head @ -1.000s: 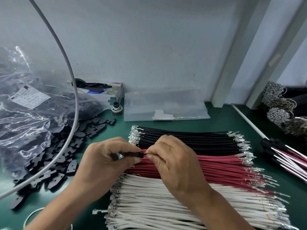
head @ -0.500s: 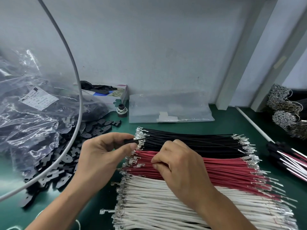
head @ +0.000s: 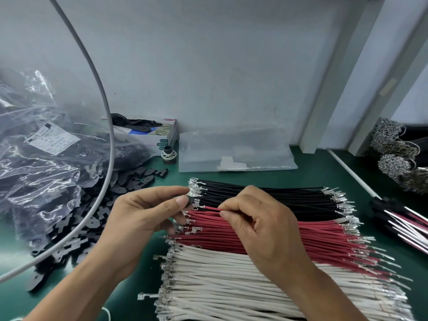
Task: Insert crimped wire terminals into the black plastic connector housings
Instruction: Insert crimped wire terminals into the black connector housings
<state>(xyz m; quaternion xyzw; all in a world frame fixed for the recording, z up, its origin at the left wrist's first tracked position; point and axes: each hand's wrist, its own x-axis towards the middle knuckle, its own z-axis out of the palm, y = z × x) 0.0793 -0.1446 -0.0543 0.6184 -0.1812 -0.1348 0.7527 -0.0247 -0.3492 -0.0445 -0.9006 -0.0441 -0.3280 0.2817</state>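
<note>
Connector housing (head: 190, 201): small, black, pinched between thumb and forefinger of the left hand (head: 141, 218), held above the near-left ends of the wire stacks.
Red wire (head: 212, 208): single lead, pinched between thumb and forefinger of the right hand (head: 261, 225), its terminal end at the housing's right face; whether it has seated cannot be told.
Advice on the step: keep the wire straight and in line with the cavity, grip close behind the crimp, push until it locks.
Stock below: black wires (head: 266, 195) far, red wires (head: 289, 237) middle, white wires (head: 231, 281) near.
Loose housings (head: 69, 228): heaped left, beside a clear plastic bag (head: 34, 163).
</note>
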